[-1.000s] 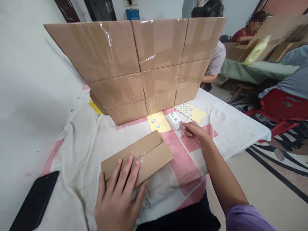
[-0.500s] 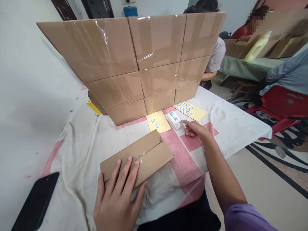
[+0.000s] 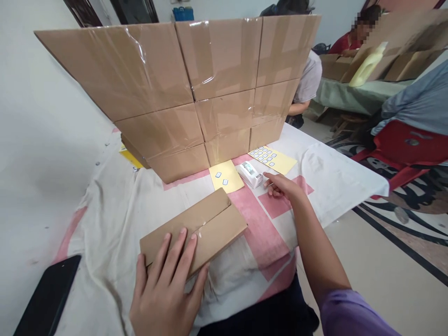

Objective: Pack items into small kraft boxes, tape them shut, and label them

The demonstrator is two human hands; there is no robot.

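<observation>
My left hand (image 3: 164, 289) lies flat with fingers spread on the near end of a flat brown cardboard box (image 3: 210, 221) taped along its seam. My right hand (image 3: 282, 186) reaches forward to a small white dispenser (image 3: 250, 174) on the cloth; its fingers are curled, with the fingertips beside the dispenser, and I cannot make out anything in them. Left of the dispenser lies a yellow sheet (image 3: 226, 176) with two small labels. Behind it a second yellow sheet (image 3: 273, 158) carries several labels.
A stack of taped cardboard boxes (image 3: 196, 93) stands like a wall at the back of the white-and-pink cloth table (image 3: 115, 210). A black phone (image 3: 47, 298) lies near left. Other people sit beyond the boxes; a red chair (image 3: 406, 149) stands right.
My right hand has shifted slightly along the dispenser's right end. The view has drifted a little; my left hand stays on the flat box.
</observation>
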